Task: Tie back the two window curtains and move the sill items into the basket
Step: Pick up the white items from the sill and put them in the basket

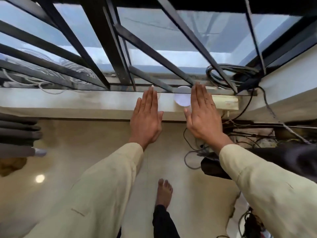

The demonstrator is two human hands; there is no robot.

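Note:
Both my hands are stretched flat over the pale window sill (68,103), palms down, fingers straight and together. My left hand (146,115) hides most of a small white thing (159,97) at its fingertips. My right hand (201,112) lies just right of a round white lid-like object (182,98) that stands on the sill between the hands. A cream rectangular box (226,103) sits on the sill right of my right hand. Neither hand holds anything. A grey curtain (17,134) hangs in folds at the left edge. No basket is in view.
Black window bars (106,48) rise right behind the sill. A coil of black cable (228,74) lies at the sill's right end, and more tangled wires (248,133) hang below it. White cord (51,78) lies behind the bars at left. My bare foot (163,191) is on the glossy floor.

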